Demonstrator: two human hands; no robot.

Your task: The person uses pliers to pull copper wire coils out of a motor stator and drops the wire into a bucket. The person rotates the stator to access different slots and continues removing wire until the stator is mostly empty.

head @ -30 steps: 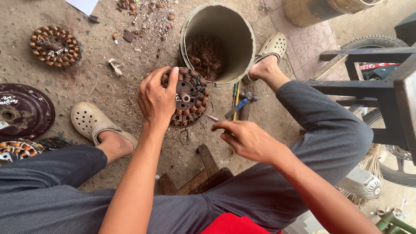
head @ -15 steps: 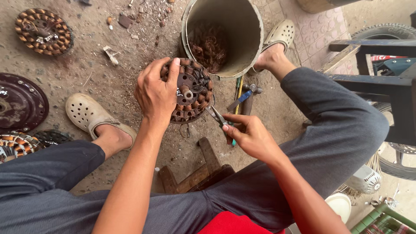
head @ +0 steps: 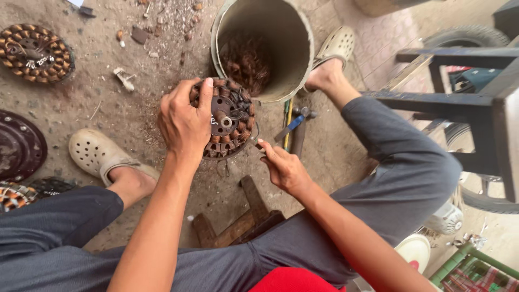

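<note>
We are holding a round dark metal stator ringed with brown copper coils [head: 227,119] tilted on edge just above the dusty concrete floor [head: 124,116], right beside the grey cylindrical bucket [head: 294,54]. Our left hand [head: 184,121] is gripping the stator's left rim, its grip closed firmly around the coils. Our right hand [head: 282,167] is pinching a slim metal tool [head: 261,145] at the stator's lower right edge, grip clamped on it. The bucket is holding a heap of stripped copper wire [head: 246,62]. A blue-handled tool [head: 289,128] is lying near the bucket's base. A second coil-ringed stator [head: 35,53] is resting well apart at upper left.
</note>
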